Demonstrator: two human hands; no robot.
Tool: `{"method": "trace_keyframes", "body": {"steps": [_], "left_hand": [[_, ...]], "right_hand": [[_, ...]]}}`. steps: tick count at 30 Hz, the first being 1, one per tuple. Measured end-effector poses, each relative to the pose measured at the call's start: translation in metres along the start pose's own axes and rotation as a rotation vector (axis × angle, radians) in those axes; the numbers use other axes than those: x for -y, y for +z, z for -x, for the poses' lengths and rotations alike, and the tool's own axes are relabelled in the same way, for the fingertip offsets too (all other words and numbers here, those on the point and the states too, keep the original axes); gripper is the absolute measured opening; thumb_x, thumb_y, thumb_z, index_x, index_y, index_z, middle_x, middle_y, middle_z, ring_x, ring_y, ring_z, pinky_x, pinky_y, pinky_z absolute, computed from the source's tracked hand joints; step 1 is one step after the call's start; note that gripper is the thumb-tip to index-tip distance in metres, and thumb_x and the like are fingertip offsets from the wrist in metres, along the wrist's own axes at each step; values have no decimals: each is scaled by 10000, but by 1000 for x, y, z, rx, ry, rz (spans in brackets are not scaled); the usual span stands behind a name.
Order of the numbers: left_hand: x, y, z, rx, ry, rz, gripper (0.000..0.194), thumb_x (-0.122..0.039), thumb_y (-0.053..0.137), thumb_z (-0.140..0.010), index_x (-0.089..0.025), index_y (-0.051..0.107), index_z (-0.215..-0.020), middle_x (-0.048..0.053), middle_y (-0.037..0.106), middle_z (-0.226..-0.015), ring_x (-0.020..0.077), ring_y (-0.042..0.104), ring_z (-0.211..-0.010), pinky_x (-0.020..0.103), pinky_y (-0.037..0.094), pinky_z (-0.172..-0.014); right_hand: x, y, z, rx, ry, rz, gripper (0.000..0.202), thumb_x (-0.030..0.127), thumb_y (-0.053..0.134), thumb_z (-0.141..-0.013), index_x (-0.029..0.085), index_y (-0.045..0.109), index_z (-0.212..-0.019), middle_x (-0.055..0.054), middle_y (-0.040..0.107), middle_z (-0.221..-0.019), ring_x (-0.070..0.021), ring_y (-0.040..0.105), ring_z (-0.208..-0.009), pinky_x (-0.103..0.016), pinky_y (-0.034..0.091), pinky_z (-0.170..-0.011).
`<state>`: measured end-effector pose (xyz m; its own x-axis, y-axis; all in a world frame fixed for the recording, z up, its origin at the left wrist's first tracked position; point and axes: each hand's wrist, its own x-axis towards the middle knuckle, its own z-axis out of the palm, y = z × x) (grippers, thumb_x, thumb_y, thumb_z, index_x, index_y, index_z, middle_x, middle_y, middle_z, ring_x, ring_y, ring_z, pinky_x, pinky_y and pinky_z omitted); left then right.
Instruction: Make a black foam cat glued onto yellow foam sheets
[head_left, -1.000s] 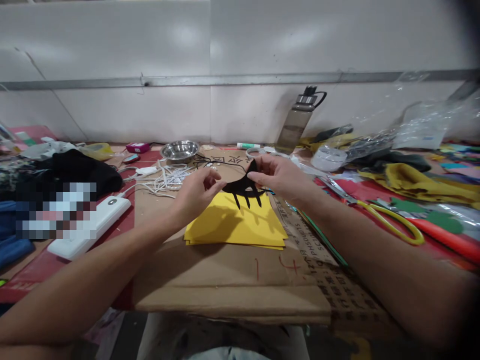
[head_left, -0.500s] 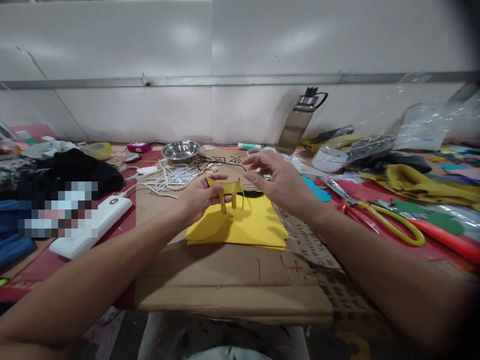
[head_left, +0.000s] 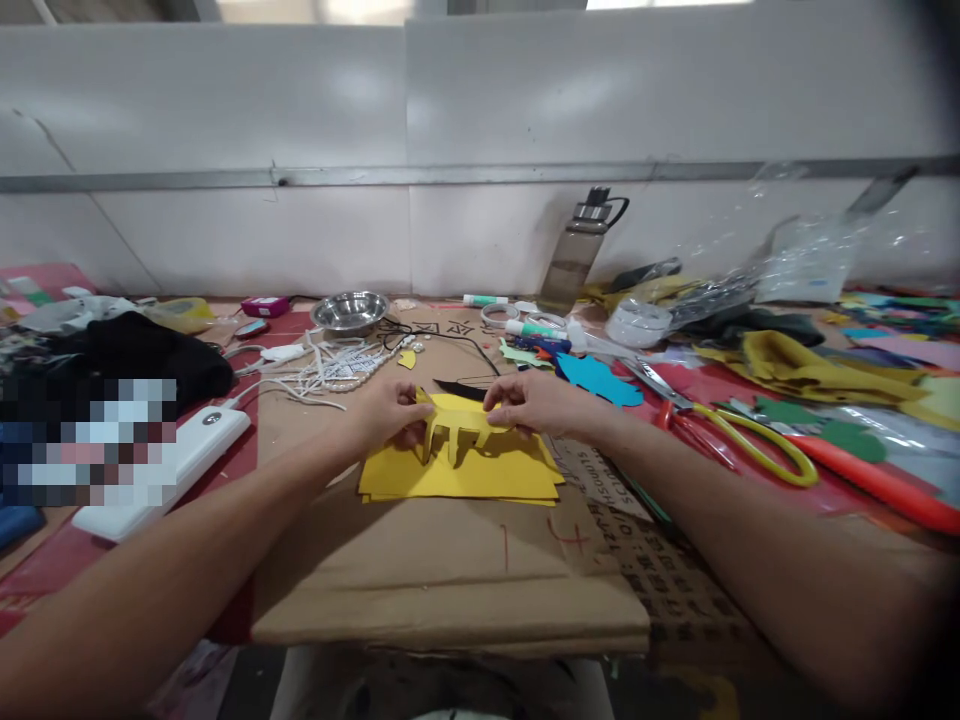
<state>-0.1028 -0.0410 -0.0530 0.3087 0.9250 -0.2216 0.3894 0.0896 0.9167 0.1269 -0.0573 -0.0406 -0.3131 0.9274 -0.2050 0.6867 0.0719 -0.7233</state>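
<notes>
The left hand point(head_left: 386, 410) pinches the left end of a yellow cutout point(head_left: 465, 425) between thumb and fingers, and the right hand point(head_left: 525, 402) pinches its right end. The cutout has narrow prongs pointing down and is held just above a stack of yellow sheets point(head_left: 457, 482); whether it touches them I cannot tell. The sheets lie on flat cardboard point(head_left: 420, 570) at the middle of the worktop's point(head_left: 52, 570) near edge, and a red 4 is written by the sheets' near right corner. A black piece point(head_left: 457, 389) lies just beyond the sheets' far edge, with a small yellow scrap point(head_left: 406, 359) to its left. Toward the worktop's far edge are a metal bowl point(head_left: 349, 314), 2 glue sticks point(head_left: 536, 330) and a bottle point(head_left: 574, 265). Toward the right edge, past a blue piece point(head_left: 596, 378), lie scissors point(head_left: 664, 385) with yellow handles. Toward the left edge are a white power bank point(head_left: 214, 425) and black cloth point(head_left: 157, 350)
</notes>
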Motion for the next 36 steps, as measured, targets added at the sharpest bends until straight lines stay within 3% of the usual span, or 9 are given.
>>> {"method": "trace_keyframes", "body": {"steps": [3,7,10,13,18,23,26,31,36], "left_hand": [[6,-3,-3,40,43,-195,139,-160,613,-825,-143,576,-693,-1,641,-524,65,480,-343,154,348,-329],[11,-4,-4,36,53,-273,80,-171,624,-770,-155,582,-704,-15,626,-491,82,528,-383,161,384,-383],[10,-3,-1,-1,100,-359,137,-220,632,-749,-168,542,-661,-18,620,-500,96,555,-414,176,384,-417],[5,-4,2,-18,162,-498,171,-256,621,-742,-174,530,-624,-24,611,-507,98,538,-432,197,354,-444],[2,-5,2,-61,181,-659,173,-281,616,-727,-183,549,-601,-34,585,-524,114,505,-497,237,320,-501],[3,-6,-1,-60,212,-696,155,-297,628,-711,-184,574,-621,-16,612,-603,133,517,-574,249,311,-534],[3,-6,-1,-50,208,-702,148,-306,618,-714,-179,595,-641,-10,622,-626,136,518,-589,246,325,-553],[5,-6,-2,-62,194,-743,172,-317,617,-725,-177,580,-632,-12,597,-608,129,485,-575,247,314,-551],[6,-4,-2,-66,203,-755,162,-300,626,-741,-179,589,-640,1,616,-634,140,507,-593,254,306,-551]], "right_hand": [[3,1,2,-57,20,237,132,306,692,-783,186,683,-838,14,605,-654,-122,553,-580,-243,376,-536],[0,-11,2,-244,-44,370,164,337,637,-847,185,697,-853,-28,681,-758,-153,593,-692,-262,398,-619],[-18,-39,-3,-547,-55,376,204,343,583,-886,178,704,-871,-56,712,-846,-174,608,-750,-280,414,-681],[-48,-77,-3,-749,81,384,201,282,558,-892,163,720,-892,-78,729,-868,-187,622,-763,-291,419,-713],[-94,-124,28,-924,307,338,270,252,517,-907,102,713,-1016,-151,738,-920,-197,627,-773,-313,422,-729],[-109,-130,68,-893,398,336,198,259,582,-879,119,712,-931,-120,716,-757,-186,599,-662,-319,407,-654],[-110,-125,69,-834,386,344,199,274,571,-890,133,709,-917,-103,713,-725,-181,598,-629,-314,406,-631],[-105,-118,31,-744,261,429,211,282,567,-887,151,725,-934,-112,748,-916,-201,638,-790,-301,427,-718],[-102,-120,-18,-680,230,532,258,305,552,-889,146,748,-940,-124,753,-974,-246,661,-898,-316,449,-768]]}}
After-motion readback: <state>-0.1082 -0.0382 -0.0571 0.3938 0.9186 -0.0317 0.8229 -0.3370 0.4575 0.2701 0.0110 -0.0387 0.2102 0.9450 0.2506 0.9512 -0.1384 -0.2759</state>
